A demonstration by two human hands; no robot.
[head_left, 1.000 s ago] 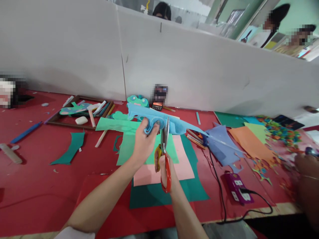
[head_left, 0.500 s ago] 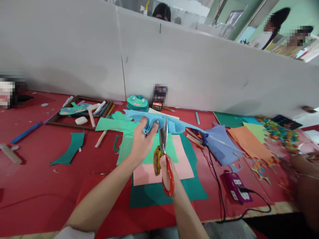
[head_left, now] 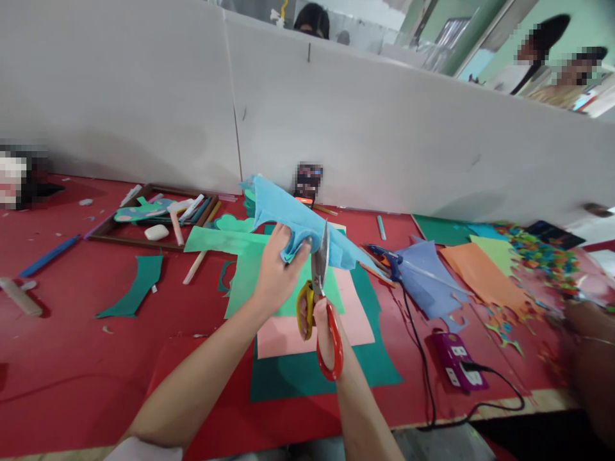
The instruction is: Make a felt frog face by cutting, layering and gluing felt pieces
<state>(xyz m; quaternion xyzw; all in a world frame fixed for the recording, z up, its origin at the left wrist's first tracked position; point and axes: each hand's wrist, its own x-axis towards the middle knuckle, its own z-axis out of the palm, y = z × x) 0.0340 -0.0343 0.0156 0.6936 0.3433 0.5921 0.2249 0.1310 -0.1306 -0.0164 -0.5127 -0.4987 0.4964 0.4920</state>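
Light-blue felt (head_left: 300,214) is held up above the middle of the red worktop (head_left: 72,378), in front of the pale partition (head_left: 144,96). Farthest left of the loose tools lies a blue pen (head_left: 50,256). Next comes a shallow brown tray (head_left: 120,241) holding several markers (head_left: 193,207), a white block (head_left: 156,232) and a green-and-blue felt cutout (head_left: 137,212); a pale pink stick (head_left: 177,227) leans over its front rim. Nearer, a curved dark green scrap (head_left: 137,288) lies flat. The left hand (head_left: 278,269) has its fingers closed on the lower edge of the light-blue felt, thumb on the near side. Behind that felt, a phone (head_left: 308,182) stands upright against the partition; its screen is too blurred to read. The fingers of the right hand (head_left: 327,333) are curled through the yellow and red handles of the scissors (head_left: 318,262), gripping them with the blades up against the felt. Below the hands, a pink sheet (head_left: 288,336) overlaps a dark green sheet (head_left: 327,378). Rightward, a blue glue gun (head_left: 391,259) lies beside lavender felt (head_left: 427,275). Nearer, a purple socket box (head_left: 456,362) has a black plug (head_left: 473,367) in it; its small markings cannot be made out. Beyond are orange felt (head_left: 485,272) and heaped multicoloured scraps (head_left: 538,256).
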